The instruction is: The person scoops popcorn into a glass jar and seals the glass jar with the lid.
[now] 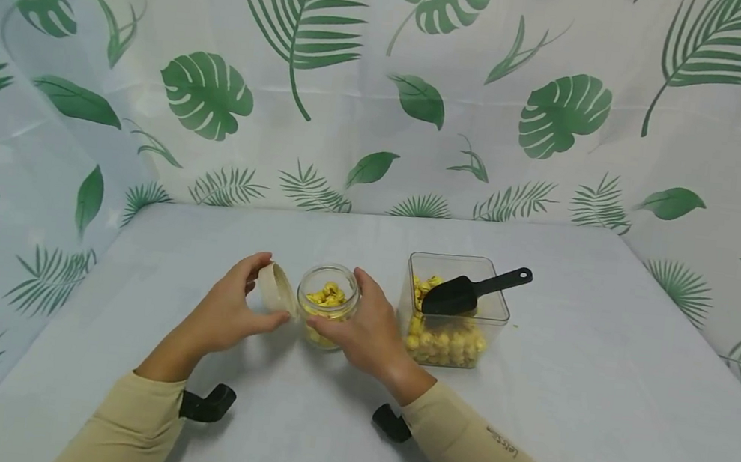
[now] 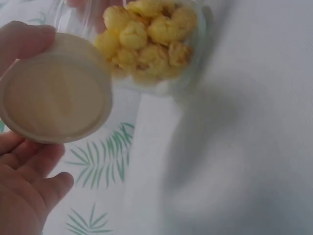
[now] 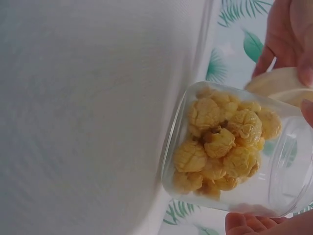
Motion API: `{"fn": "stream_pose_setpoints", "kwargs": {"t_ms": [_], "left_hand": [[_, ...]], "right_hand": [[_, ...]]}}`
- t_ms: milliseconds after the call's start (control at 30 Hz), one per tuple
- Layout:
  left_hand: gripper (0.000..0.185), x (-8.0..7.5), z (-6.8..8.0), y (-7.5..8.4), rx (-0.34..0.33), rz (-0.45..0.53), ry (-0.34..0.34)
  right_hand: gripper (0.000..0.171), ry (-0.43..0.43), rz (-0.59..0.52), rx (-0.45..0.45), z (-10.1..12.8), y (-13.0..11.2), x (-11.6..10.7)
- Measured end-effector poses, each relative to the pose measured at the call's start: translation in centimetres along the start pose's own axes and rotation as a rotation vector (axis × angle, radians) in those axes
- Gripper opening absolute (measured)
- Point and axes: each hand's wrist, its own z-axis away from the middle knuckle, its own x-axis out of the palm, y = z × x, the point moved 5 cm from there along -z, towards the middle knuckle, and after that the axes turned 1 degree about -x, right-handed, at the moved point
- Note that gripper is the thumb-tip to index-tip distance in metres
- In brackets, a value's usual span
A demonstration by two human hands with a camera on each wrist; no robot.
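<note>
A clear jar (image 1: 329,287) with yellow popcorn (image 3: 220,142) in its lower part stands on the table, its mouth uncovered. My right hand (image 1: 370,329) grips it near the rim, thumb on the near side and fingers on the far side. Just left of the jar, my left hand (image 1: 229,310) holds a cream-coloured lid (image 1: 276,289) by its edge, tilted with its hollow side toward the jar. The left wrist view shows the lid (image 2: 58,93) between thumb and fingers, overlapping the jar's popcorn (image 2: 146,39) behind it.
Right of the jar stands a clear square container (image 1: 450,337) of popcorn. A black scoop (image 1: 462,293) lies across its top, handle pointing right. The white table (image 1: 568,417) meets a leaf-patterned cloth (image 1: 356,109) behind. Black wrist mounts (image 1: 210,402) stick out from the sleeves.
</note>
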Motion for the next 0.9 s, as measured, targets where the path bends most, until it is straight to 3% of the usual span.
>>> {"fn": "stream_pose_setpoints", "kwargs": {"t_ms": [233, 500, 667, 900], "left_hand": [[0.09, -0.1, -0.6, 1.8, 0.071, 0.109, 0.077], [0.092, 1.1, -1.9, 3.7, 0.104, 0.182, 0.129], [0.097, 2.0, -2.8, 4.6, 0.131, 0.185, 0.112], [0.099, 3.1, -3.4, 5.1, 0.12, 0.186, 0.068]], "right_hand": [[0.1, -0.003, -0.014, 0.013, 0.0, -0.1, 0.0], [0.1, -0.024, -0.03, 0.024, 0.0, 0.2, 0.0], [0.097, -0.021, -0.042, 0.016, 0.0, 0.3, -0.1], [0.082, -0.015, -0.064, -0.007, -0.2, 0.2, -0.2]]}}
